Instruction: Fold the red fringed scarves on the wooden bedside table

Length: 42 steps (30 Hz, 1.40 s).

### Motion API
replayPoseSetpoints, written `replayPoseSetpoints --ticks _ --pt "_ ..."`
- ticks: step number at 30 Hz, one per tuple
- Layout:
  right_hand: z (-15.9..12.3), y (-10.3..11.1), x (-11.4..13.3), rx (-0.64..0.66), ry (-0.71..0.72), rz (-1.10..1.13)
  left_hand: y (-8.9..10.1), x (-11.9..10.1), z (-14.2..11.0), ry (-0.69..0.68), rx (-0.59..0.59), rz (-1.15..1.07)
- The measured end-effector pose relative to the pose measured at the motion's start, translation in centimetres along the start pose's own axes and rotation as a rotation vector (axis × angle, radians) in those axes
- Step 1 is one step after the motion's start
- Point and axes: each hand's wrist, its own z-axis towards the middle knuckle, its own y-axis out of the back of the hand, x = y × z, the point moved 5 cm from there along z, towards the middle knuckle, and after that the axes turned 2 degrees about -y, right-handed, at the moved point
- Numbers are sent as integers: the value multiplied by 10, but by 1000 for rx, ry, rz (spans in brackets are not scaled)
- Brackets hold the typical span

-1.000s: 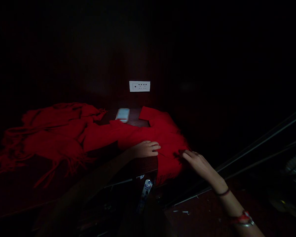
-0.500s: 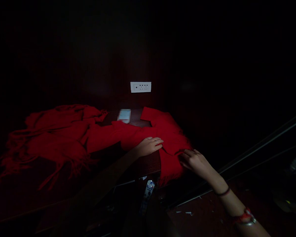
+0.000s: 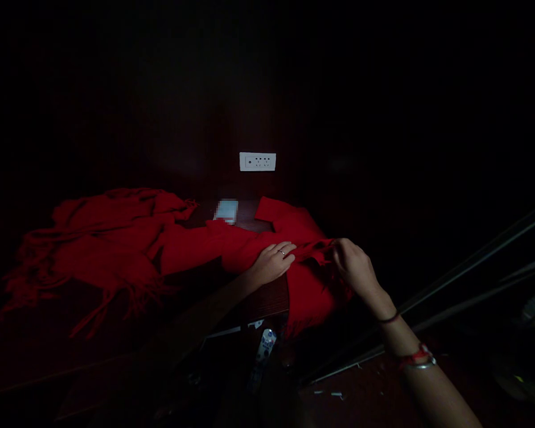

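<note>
Left hand [image 3: 271, 264]: resting spread on red cloth [image 3: 311, 300].
Right hand [image 3: 353, 266]: pinching its raised edge [image 3: 315, 246].
Folding: seemingly partway, between hands.
Heap [image 3: 100, 249] left of hands: unfolded.

Very dim, with edges sunk in blackness.

Free air above red cloth [image 3: 314, 297] & bare tabletop [image 3: 270, 302] patch nr L hand [image 3: 274, 261], but low path to R blocked by R hand [image 3: 354, 266] w/ raised fold [image 3: 315, 245], far gap part-filled by pale item [image 3: 227, 211], wall [image 3: 205, 134] behind, fringed red pile [image 3: 102, 246] at L.
</note>
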Motion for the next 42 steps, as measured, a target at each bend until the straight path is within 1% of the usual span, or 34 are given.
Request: replayPoseSetpoints --ticks 2,3,4,6,8,10,11,12,14,17,20,22,25,29,32,35,37,40,42 --pt "22 9 3 -15 17 4 10 14 6 154 -43 -28" --pt "33 14 4 -7 31 3 15 21 8 204 -47 -55" --pt "42 18 5 13 45 1 19 28 10 229 -45 -90" --pt "54 22 7 92 73 -8 27 39 13 235 -35 -174" --pt "54 19 10 211 116 -17 32 46 13 234 -27 -256" --pt "42 10 18 309 165 -16 33 47 11 237 -9 -318" --pt "33 4 24 328 180 -14 33 45 10 237 2 -341" --pt "23 -2 32 321 181 -16 32 43 10 238 11 -360" --pt "5 -14 49 240 130 -32 30 37 9 249 23 -388" --pt "-14 -29 72 80 -35 -77 26 31 10 266 57 -407" --pt "-18 -41 82 -26 -209 -70 23 27 13 275 114 -370" --pt "-16 -46 81 -71 -267 -45 23 24 15 284 143 -327" --pt "-12 -48 75 -97 -257 6 24 22 18 326 165 -276" --pt "-8 -44 61 -90 -183 64 22 23 19 362 158 -287" --pt "-4 -39 48 -59 -127 113 19 20 19 307 115 -386" --pt "1 -31 36 -48 -117 221 16 14 18 234 87 -473" --pt "1 -25 36 -47 -75 305 15 11 17 221 56 -509" --pt "-8 -22 50 -5 2 333 16 11 18 256 -13 -601" --pt "-17 -28 58 6 -41 271 15 13 19 299 -23 -670"
